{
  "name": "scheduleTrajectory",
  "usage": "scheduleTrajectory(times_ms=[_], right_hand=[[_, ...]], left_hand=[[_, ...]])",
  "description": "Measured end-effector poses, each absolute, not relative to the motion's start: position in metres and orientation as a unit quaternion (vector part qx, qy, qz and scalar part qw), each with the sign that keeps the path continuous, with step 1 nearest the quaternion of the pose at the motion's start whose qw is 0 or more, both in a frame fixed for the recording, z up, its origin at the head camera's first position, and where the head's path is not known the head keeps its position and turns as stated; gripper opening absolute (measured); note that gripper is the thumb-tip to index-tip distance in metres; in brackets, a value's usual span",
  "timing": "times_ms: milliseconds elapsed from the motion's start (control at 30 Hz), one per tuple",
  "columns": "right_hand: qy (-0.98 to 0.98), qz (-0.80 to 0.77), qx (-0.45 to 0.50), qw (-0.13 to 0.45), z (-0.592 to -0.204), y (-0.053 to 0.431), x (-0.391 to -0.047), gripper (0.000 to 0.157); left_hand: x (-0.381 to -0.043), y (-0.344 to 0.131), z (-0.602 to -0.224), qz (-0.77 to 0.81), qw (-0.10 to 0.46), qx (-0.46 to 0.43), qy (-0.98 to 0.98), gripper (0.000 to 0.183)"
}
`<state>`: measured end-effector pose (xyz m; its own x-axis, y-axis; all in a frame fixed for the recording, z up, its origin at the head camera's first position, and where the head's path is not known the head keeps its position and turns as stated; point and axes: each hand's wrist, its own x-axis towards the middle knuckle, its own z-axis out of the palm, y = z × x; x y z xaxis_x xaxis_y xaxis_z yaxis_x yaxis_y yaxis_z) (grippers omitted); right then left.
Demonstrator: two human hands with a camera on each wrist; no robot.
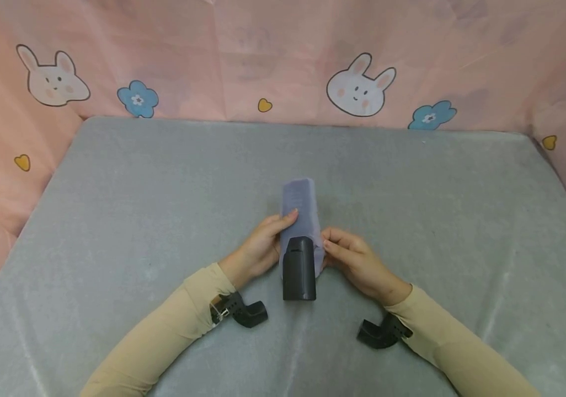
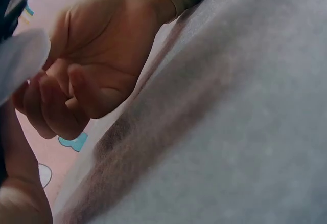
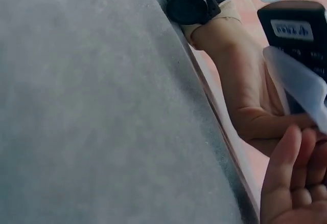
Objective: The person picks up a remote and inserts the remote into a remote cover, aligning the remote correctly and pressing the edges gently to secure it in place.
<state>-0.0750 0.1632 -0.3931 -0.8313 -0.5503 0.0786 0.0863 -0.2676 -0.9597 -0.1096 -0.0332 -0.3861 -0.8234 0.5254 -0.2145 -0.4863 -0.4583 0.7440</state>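
Note:
A black box-like thing (image 1: 299, 278) stands partly out of a translucent, pale purple pouch (image 1: 299, 198), its near end bare. My left hand (image 1: 260, 248) grips the pouch from the left, thumb laid across its upper face. On the other side my right hand (image 1: 357, 264) pinches the pouch's edge near its mouth between thumb and fingers. In the right wrist view the black thing (image 3: 294, 29) shows a light label and rows of small pale marks. There the pouch's flap (image 3: 299, 81) covers part of it. The left wrist view shows the right hand (image 2: 97, 55) at the pouch's whitish edge (image 2: 23, 58).
A grey cloth-covered table (image 1: 164, 182) lies under both hands. Behind it hangs a pink curtain (image 1: 293, 55) printed with rabbits, flowers and hearts. Black wrist cameras jut inward from the left sleeve (image 1: 179, 309) and the right sleeve (image 1: 452, 331), low over the table.

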Motion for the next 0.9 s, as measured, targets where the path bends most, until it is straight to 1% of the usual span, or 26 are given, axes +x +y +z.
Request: scheduleTrajectory(times_ms=[33,100,167,300,433,533,667,767,833,900], right_hand=[[0.556,-0.775,-0.210,0.215,-0.3930,0.1634,-0.0752,0.015],[0.543,-0.780,-0.216,0.225,-0.3927,0.1637,-0.0754,0.015],[0.551,-0.777,-0.213,0.217,-0.3925,0.1635,-0.0755,0.014],[0.599,-0.770,-0.167,0.146,-0.3917,0.1614,-0.0753,0.006],[0.643,-0.752,-0.128,0.061,-0.3900,0.1599,-0.0747,0.010],[0.668,-0.732,-0.129,0.020,-0.3886,0.1600,-0.0744,0.008],[0.697,-0.702,-0.142,0.013,-0.3886,0.1606,-0.0744,0.007],[0.718,-0.681,-0.139,0.018,-0.3896,0.1607,-0.0745,0.003],[0.727,-0.674,-0.131,0.012,-0.3900,0.1606,-0.0747,0.007],[0.733,-0.670,-0.121,0.008,-0.3903,0.1606,-0.0749,0.010]], left_hand=[[-0.1094,-0.0336,-0.3863,0.856,0.300,0.029,0.420,0.045],[-0.1089,-0.0345,-0.3863,0.856,0.305,0.040,0.417,0.047],[-0.1089,-0.0345,-0.3854,0.854,0.303,0.040,0.421,0.047],[-0.1102,-0.0333,-0.3826,0.861,0.274,0.016,0.428,0.037],[-0.1123,-0.0326,-0.3828,0.876,0.243,-0.001,0.417,0.030],[-0.1132,-0.0320,-0.3838,0.882,0.230,-0.009,0.410,0.028],[-0.1132,-0.0317,-0.3850,0.886,0.216,-0.011,0.411,0.031],[-0.1128,-0.0321,-0.3866,0.886,0.212,-0.005,0.413,0.043],[-0.1125,-0.0325,-0.3874,0.886,0.211,-0.001,0.413,0.050],[-0.1125,-0.0327,-0.3875,0.885,0.213,0.000,0.414,0.049]])
